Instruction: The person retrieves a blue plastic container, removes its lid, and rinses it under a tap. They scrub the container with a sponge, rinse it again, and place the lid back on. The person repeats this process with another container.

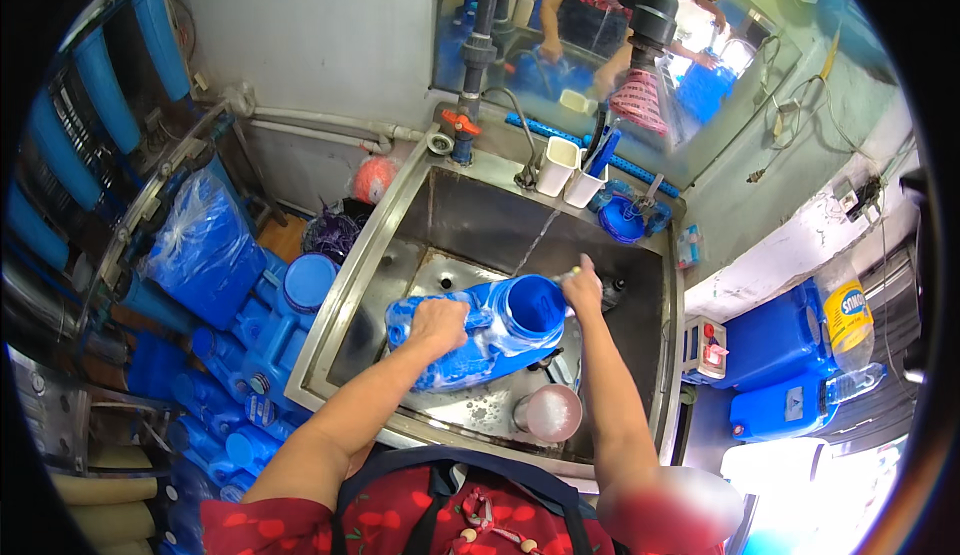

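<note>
A blue plastic water jug point(465, 345) with white suds on its side lies tilted in the stainless steel sink point(337, 315), its wide mouth facing up and right. My left hand point(441, 324) is closed on the jug's handle. Just right of the mouth, my right hand point(583, 289) grips a thin, pale object, perhaps a brush handle; most of it is hidden by the fingers. A thin stream of water point(536, 244) falls behind the jug. In the sink near me stands a pinkish cup point(549, 412) with foam inside.
White holders point(559, 167), one with blue brushes, and a blue cap point(621, 217) sit on the back ledge. A dark pipe with an orange-handled valve point(460, 122) rises behind the sink. Blue jugs point(281, 337) crowd the left floor; blue containers point(772, 337) stand at right.
</note>
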{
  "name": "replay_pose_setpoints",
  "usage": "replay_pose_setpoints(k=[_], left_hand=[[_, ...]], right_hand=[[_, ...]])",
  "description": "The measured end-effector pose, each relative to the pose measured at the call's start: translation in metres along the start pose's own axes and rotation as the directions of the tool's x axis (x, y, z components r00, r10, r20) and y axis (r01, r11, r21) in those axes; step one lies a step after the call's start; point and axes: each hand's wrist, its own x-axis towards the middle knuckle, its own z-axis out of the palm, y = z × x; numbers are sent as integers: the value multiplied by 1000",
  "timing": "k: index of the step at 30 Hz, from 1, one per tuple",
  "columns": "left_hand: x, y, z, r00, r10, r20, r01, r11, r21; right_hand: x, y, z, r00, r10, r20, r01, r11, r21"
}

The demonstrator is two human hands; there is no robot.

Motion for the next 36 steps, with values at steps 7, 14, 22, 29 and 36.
replay_pose_setpoints(k=[7, 14, 22, 29, 36], left_hand=[[0, 48, 15, 947, -297, 121, 313, 940, -137], [32, -13, 31, 883, -399, 247, 412, 409, -814], [35, -95, 61, 792, -564, 232, 490, 363, -792], [22, -110, 67, 761, -631, 155, 497, 412, -764], [24, -106, 65, 742, -654, 146, 486, 376, -789]], right_hand=[[-91, -9, 27, 954, 228, -193, -128, 895, 427], [-103, -39, 51, 953, -292, -77, 282, 769, 574], [-178, 4, 99, 597, -797, -92, 782, 553, 286], [-16, -89, 154, 680, -719, -141, 733, 663, 152], [7, 119, 237, 992, -52, -115, 74, 978, 197]])
